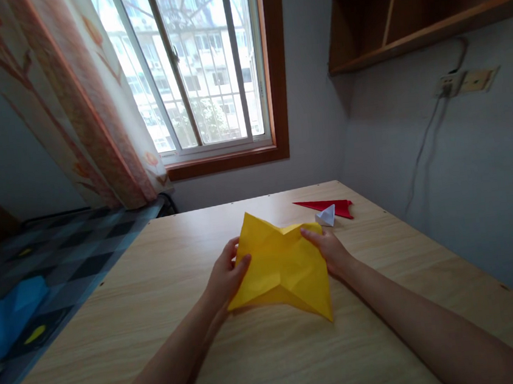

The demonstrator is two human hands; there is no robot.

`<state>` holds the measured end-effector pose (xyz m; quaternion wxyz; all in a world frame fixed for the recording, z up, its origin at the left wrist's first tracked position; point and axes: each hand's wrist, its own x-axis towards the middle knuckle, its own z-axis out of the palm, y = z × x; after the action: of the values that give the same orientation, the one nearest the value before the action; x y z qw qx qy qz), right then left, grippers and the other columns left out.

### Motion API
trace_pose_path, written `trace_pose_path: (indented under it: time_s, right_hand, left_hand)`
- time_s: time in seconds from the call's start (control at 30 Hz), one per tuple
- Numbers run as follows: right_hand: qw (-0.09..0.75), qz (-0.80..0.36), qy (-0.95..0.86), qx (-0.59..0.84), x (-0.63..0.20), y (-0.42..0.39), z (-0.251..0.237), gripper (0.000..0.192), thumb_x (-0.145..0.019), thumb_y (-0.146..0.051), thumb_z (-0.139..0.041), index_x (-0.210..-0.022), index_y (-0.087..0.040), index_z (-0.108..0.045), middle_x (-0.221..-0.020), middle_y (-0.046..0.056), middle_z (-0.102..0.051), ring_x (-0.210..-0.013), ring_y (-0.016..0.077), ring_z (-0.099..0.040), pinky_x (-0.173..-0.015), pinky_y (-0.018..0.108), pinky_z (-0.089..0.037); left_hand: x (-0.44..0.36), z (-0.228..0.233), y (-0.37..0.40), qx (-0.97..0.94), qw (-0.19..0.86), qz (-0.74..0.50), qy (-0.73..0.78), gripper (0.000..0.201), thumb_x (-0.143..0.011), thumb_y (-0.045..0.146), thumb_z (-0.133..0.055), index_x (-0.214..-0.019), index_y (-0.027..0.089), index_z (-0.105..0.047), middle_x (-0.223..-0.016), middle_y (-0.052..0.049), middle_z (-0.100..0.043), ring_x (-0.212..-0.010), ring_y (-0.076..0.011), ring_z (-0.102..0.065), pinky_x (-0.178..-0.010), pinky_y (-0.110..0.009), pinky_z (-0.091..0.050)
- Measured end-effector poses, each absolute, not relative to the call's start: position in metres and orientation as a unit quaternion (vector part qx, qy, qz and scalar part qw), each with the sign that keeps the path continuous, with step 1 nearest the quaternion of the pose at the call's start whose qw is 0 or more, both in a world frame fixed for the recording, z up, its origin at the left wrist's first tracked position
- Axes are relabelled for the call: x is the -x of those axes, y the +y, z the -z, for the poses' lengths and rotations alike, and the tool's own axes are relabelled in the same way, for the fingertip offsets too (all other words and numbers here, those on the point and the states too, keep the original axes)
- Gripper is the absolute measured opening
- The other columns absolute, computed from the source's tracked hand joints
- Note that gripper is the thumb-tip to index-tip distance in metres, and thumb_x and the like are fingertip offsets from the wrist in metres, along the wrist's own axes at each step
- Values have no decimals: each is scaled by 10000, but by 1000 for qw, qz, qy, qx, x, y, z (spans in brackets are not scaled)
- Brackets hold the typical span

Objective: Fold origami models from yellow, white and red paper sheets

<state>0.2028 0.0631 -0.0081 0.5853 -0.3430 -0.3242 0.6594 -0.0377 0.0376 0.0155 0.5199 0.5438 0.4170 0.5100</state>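
At the centre of the frame we hold a partly folded sheet of bright yellow paper (279,267) over the pale wooden table (160,324), our left hand (225,278) pinching its left edge with the thumb on top and our right hand (331,250) gripping its upper right corner, so the creased sheet stays taut and slightly lifted. Just above and right of it, near the table's far edge, a flat red folded paper shape (331,206) and a small white folded paper piece (326,216) lie touching, apart from the sheet we grip.
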Motion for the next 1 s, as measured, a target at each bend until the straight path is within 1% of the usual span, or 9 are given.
trace_pose_path:
  time_s: [0.1,0.27,0.4,0.63,0.7,0.77,0.83,0.9,1.0]
  right_hand:
    - [581,-660,-345,329,-204,62,9,309,-709,-322,-793,-960,-173,-690,-924,81,-762,-806,253,-727,-770,392,-590]
    - [545,-677,-398,294,-201,55,9,354,-710,-334,-794,-1011,-176,-698,-996,87,-753,-842,257,-725,-783,387,-583]
    - [529,-669,-428,299,-198,53,12,388,-675,-351,-814,-1004,-173,-708,-994,83,-754,-837,249,-724,-796,373,-572]
    - [574,-605,-430,346,-193,59,22,384,-646,-386,-827,-957,-184,-727,-915,50,-765,-799,232,-715,-754,350,-566]
    - [593,-589,-420,354,-193,61,22,369,-649,-393,-824,-935,-181,-729,-890,45,-766,-781,225,-713,-733,335,-565]
    - [616,-580,-401,351,-194,63,22,359,-651,-396,-821,-919,-178,-723,-883,46,-765,-766,224,-713,-719,335,-568]
    - [646,-572,-373,340,-196,66,21,358,-654,-387,-820,-925,-180,-711,-886,42,-763,-757,227,-714,-708,346,-575]
    - [675,-562,-341,335,-199,69,20,360,-650,-365,-824,-934,-184,-698,-875,36,-762,-753,230,-716,-698,351,-583]
    - [704,-542,-300,347,-203,75,19,356,-643,-336,-828,-927,-178,-683,-852,39,-759,-787,240,-722,-702,346,-594]
  left_hand:
    - [36,-18,36,-516,567,-503,399,376,-700,369,-786,-1000,177,-663,-950,-78,-720,-820,-244,-686,-713,-325,-555]
    - [42,-24,42,-458,554,-519,463,402,-682,478,-775,-910,155,-700,-859,-71,-723,-717,-194,-670,-555,-238,-512]
    - [39,-29,38,-454,552,-548,436,403,-599,428,-836,-833,131,-697,-771,-64,-720,-652,-183,-657,-580,-256,-518]
    - [34,-21,40,-445,465,-605,469,401,-609,469,-808,-764,137,-646,-675,-7,-669,-593,-154,-609,-533,-236,-484]
    - [37,-18,44,-461,453,-611,458,422,-647,492,-783,-859,153,-647,-694,6,-664,-611,-146,-610,-541,-223,-481]
    - [41,-15,47,-465,475,-598,448,484,-691,505,-755,-1034,190,-626,-773,3,-687,-668,-152,-639,-576,-227,-502]
    - [43,-13,49,-457,531,-557,446,511,-719,499,-737,-1115,206,-603,-883,-29,-708,-746,-171,-671,-622,-246,-529]
    - [43,-12,48,-449,594,-501,441,476,-711,470,-749,-1070,179,-634,-962,-75,-716,-817,-200,-690,-681,-275,-549]
    - [39,-14,44,-467,638,-432,434,455,-639,417,-810,-976,141,-679,-949,-108,-724,-848,-237,-694,-739,-311,-556]
